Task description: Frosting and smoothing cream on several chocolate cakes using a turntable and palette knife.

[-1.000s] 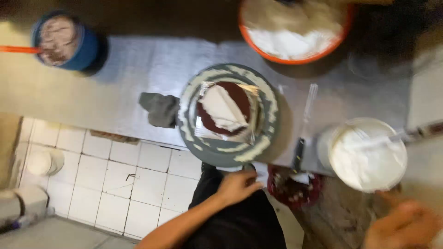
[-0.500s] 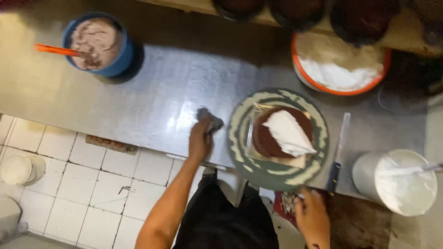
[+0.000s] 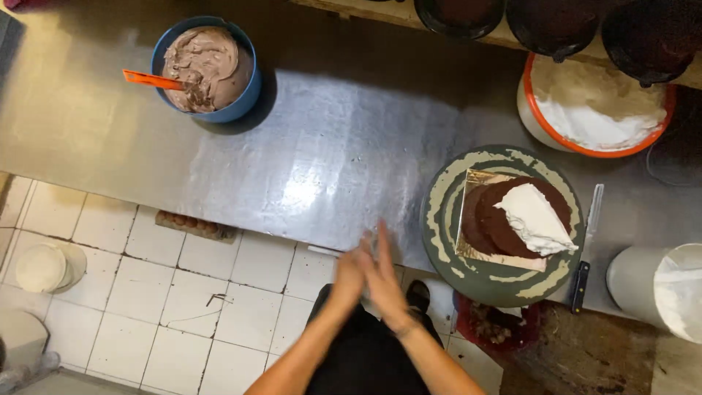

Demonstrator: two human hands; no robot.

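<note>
My left hand and my right hand are pressed palm to palm, fingers stretched, just off the front edge of the steel table. Both are blurred and nothing shows between them. To their right stands a grey-green turntable. It carries a round chocolate cake on a gold board, with a dollop of white cream on top. A black-handled knife lies right of the turntable.
A blue tub of chocolate cream with an orange spatula stands back left. An orange-rimmed bucket of white cream is back right, a white container far right, dark pans behind. A red bin sits on the tiled floor below.
My left hand has come off the grey cloth beside the turntable, and the cloth is no longer on the table. Both hands have met at the table's front edge. The view has shifted.
</note>
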